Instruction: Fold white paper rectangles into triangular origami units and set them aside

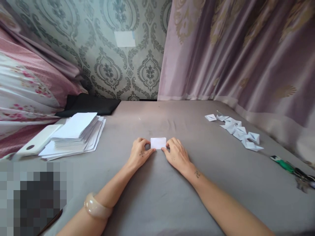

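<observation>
Between my two hands, a small white paper rectangle [158,143] is held near the middle of the grey cloth surface [152,203]. My left hand [141,152] pinches its left side, thumb at the lower corner and fingers behind the edge. At the opposite side my right hand [177,154] grips the right edge the same way. Some fingertips are tucked out of sight. Off to the right lie several folded white paper pieces [240,131], apart from both hands.
A stack of white paper [76,131] sits at the left, beside a white device with a dark oval [36,142]. Behind it lies a black cloth [91,103]. Green-handled item [283,164] and keys [302,183] are at the right edge. Curtains [209,59] hang along the right.
</observation>
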`<state>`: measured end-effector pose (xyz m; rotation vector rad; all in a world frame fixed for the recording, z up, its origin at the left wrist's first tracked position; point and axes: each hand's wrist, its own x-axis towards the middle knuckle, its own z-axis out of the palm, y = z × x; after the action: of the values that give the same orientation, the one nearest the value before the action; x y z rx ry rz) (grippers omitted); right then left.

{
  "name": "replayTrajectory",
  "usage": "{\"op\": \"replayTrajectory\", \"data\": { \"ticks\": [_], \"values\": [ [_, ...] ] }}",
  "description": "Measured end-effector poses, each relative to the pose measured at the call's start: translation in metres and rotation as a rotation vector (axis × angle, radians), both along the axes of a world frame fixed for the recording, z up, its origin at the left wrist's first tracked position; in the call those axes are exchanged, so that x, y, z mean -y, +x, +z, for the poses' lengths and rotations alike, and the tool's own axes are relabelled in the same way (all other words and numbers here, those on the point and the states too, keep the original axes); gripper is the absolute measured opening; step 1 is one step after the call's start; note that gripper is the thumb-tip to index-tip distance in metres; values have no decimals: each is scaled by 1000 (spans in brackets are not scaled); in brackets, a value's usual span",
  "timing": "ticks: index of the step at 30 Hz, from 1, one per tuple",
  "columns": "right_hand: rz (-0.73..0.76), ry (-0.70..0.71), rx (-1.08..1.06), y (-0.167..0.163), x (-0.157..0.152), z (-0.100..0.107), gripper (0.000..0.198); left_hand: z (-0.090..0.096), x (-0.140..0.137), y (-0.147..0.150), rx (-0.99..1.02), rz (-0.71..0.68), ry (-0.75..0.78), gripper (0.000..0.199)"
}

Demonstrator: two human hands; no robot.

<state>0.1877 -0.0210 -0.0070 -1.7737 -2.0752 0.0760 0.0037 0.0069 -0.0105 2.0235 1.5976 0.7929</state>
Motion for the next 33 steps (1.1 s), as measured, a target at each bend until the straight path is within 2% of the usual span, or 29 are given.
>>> {"op": "replayTrajectory", "data": {
  "ticks": [4, 6, 8, 10, 12, 14, 17, 19, 27, 33],
  "values": [
    [-44, -4, -83, -2, -1, -1, 19, -3, 1, 3, 36, -34, 60, 14],
    [-69, 26, -111, -3, 0, 2, 30, -2, 4, 5, -6, -84, 161, 6],
    [-46, 132, -102, -4, 1, 5, 46, 2, 8, 6, -146, -118, 310, 8],
    [40, 227, -61, -6, 2, 9, 51, 7, 13, 7, -380, -107, 435, 10],
    [151, 257, -1, -8, 3, 10, 43, 12, 18, 8, -566, -119, 503, 12],
    [231, 250, 66, -11, 3, 10, 31, 15, 22, 10, -663, -176, 523, 15],
    [270, 228, 147, -12, 1, 5, 20, 17, 25, 13, -676, -260, 488, 18],
    [282, 204, 175, -11, 0, 2, 18, 16, 26, 12, -626, -269, 437, 20],
    [294, 63, 90, 1, 3, 2, 21, 6, 22, -4, -189, -247, 174, 23],
    [315, 0, -12, 3, -1, 6, 20, 3, 19, -10, -92, -173, 72, 13]
  ]
}}
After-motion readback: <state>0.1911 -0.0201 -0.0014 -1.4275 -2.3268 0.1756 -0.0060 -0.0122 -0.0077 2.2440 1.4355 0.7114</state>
